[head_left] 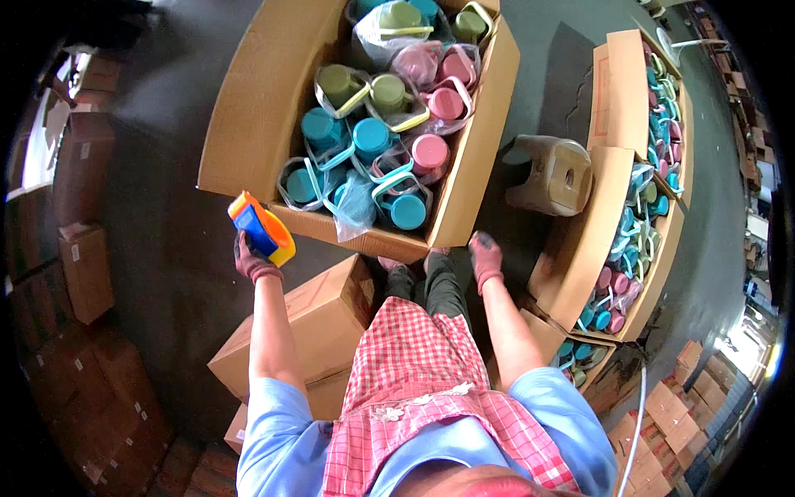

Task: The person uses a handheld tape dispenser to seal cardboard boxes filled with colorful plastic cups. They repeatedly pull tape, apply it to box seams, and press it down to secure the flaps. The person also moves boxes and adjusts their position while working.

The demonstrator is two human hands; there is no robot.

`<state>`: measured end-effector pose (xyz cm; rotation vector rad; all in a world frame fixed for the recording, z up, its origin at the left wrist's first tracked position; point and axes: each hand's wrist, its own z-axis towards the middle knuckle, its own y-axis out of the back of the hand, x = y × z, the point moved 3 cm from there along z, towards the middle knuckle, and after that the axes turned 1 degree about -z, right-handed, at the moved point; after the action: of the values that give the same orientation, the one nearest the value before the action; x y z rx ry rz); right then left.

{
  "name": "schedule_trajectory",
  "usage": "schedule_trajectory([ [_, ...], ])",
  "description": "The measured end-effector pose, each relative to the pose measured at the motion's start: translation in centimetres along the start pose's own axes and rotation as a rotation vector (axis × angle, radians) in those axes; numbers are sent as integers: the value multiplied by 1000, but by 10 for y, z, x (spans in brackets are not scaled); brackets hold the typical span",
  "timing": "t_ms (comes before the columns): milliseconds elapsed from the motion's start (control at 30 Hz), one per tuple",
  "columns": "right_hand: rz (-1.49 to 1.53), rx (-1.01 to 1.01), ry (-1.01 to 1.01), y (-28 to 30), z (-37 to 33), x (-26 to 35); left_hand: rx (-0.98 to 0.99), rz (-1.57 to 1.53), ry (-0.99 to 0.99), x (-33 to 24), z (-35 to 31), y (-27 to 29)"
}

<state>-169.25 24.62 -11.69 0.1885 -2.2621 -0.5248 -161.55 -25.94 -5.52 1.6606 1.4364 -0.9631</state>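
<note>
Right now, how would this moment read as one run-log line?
left hand: holding tape dispenser; right hand: no held item visible; large open carton: cups, several in clear plastic; stool: right of carton

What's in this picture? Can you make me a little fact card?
Left hand: gloved, gripping an orange, yellow and blue plastic tape dispenser
Right hand: gloved, nothing visible in it
In front: big open brown cardboard box
Inside it: round blue, green and pink containers with loop handles, some in clear plastic bags
To the right: worn beige stool; more open cardboard boxes holding similar containers
</note>
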Motion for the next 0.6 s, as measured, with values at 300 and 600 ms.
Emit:
schedule_trajectory([
  [300,-610,-288,596,-32,156,169,0,-47,77,71,-25,-90],
  [600,-879,-25,821,-149,150,185,105,18,-44,86,-52,-121],
])
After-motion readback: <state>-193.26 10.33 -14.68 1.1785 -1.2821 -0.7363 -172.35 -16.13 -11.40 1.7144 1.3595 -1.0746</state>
